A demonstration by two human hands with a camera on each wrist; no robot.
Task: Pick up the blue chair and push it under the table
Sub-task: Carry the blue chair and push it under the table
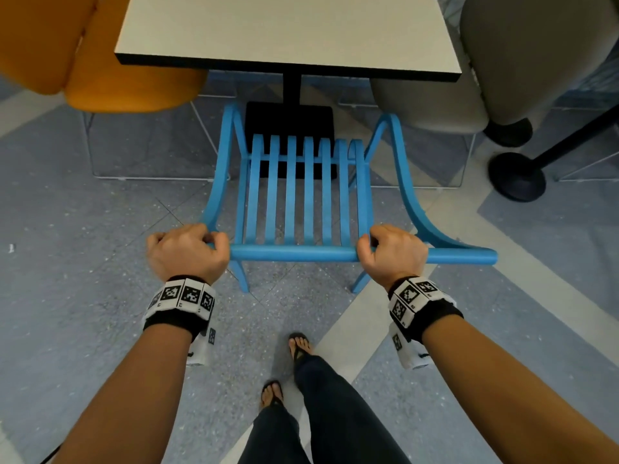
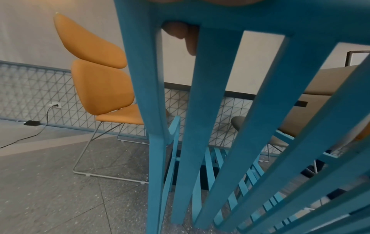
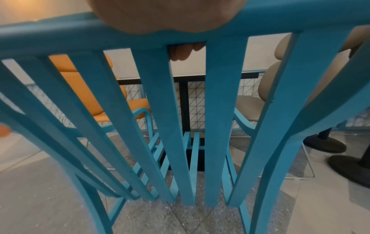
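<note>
Partly under the table (image 1: 288,31), blue chair (image 1: 303,195); fingers (image 2: 176,30) mostly hidden.

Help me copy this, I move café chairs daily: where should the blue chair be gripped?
Grip the blue chair by its top rail, from behind, as the left hand and right hand do: the round bar suits curled fingers, and the seat already faces the table.

Soft, even indoor light, faint glare on the pale tabletop (image 1: 288,28), warm glow at the upper left of the right wrist view, strong wide-angle bending at edges, near chair slats (image 2: 202,110) slightly soft, floor (image 1: 83,229) grainy.
</note>
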